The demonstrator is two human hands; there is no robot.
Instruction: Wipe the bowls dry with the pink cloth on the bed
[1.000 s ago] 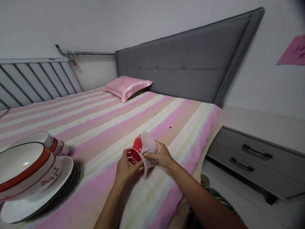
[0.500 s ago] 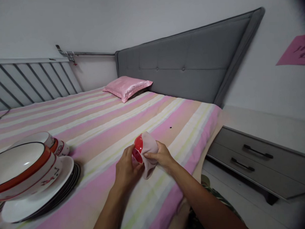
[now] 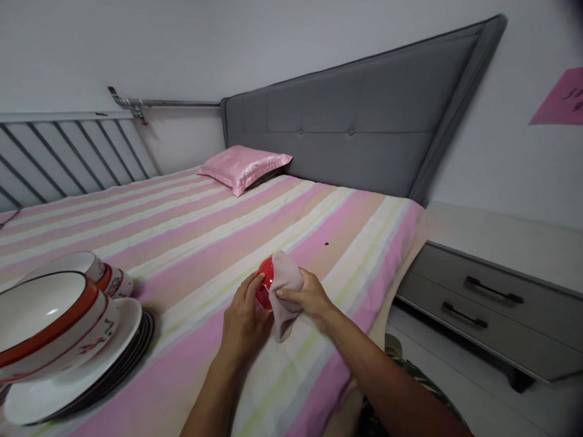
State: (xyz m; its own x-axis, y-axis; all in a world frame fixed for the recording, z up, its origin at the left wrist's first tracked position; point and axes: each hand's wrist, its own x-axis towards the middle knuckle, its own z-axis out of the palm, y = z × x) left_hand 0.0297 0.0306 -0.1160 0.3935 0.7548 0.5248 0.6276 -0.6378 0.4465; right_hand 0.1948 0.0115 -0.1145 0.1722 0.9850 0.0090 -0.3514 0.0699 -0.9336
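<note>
A small glossy red bowl (image 3: 266,268) is held above the bed by my left hand (image 3: 242,317), whose fingers curl around its near left side. My right hand (image 3: 313,297) grips a pale pinkish-grey cloth (image 3: 287,273) and presses it over the right part of the bowl, with the thumb in front. A corner of the cloth hangs down below the thumb. The cloth and my fingers hide much of the bowl.
Left of my hands, a large white bowl with a red band (image 3: 91,302) rests on a white plate (image 3: 25,406) above dark stacked plates (image 3: 145,338). Smaller bowls (image 3: 116,282) stand behind. A pink pillow (image 3: 244,166) lies on the striped bedsheet (image 3: 178,267); a grey nightstand (image 3: 505,319) stands right.
The red bowl has turned slightly in my hands and its rim shows less. My left fingers have shifted onto its front. The cloth stays in my right hand.
</note>
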